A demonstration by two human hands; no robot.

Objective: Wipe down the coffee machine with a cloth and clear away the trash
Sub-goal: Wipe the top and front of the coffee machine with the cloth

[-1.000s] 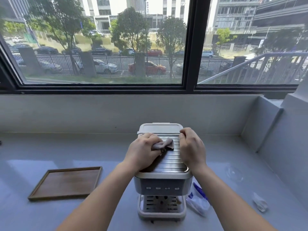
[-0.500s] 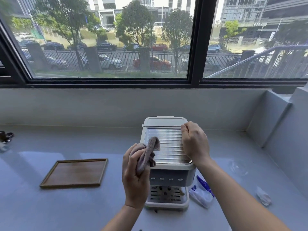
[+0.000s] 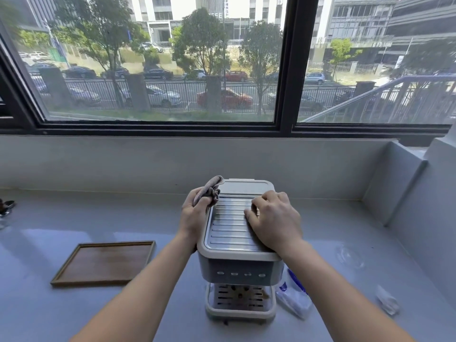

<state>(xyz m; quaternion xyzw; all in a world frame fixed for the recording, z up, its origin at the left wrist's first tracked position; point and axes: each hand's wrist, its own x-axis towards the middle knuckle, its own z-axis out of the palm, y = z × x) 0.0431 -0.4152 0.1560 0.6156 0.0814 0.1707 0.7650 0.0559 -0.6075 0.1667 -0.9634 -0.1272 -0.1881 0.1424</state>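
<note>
A small grey and cream coffee machine [image 3: 240, 265] stands on the pale counter in front of me, with a ribbed metal top. My left hand [image 3: 193, 214] grips a bunched grey cloth [image 3: 209, 190] against the machine's upper left side. My right hand [image 3: 274, 222] rests flat on the right part of the ribbed top, fingers spread, holding nothing. A white and blue plastic wrapper [image 3: 293, 296] lies by the machine's right foot. A crumpled white scrap [image 3: 387, 303] lies farther right, and a clear plastic piece [image 3: 350, 256] lies behind it.
A wooden tray [image 3: 103, 262] lies on the counter to the left. Small dark metal items [image 3: 6, 208] sit at the far left edge. A low wall under the window runs behind, and a grey wall closes the right side.
My left hand has carried the cloth from the machine's front left up along its left side toward the back. My right hand has opened out flat on the top.
</note>
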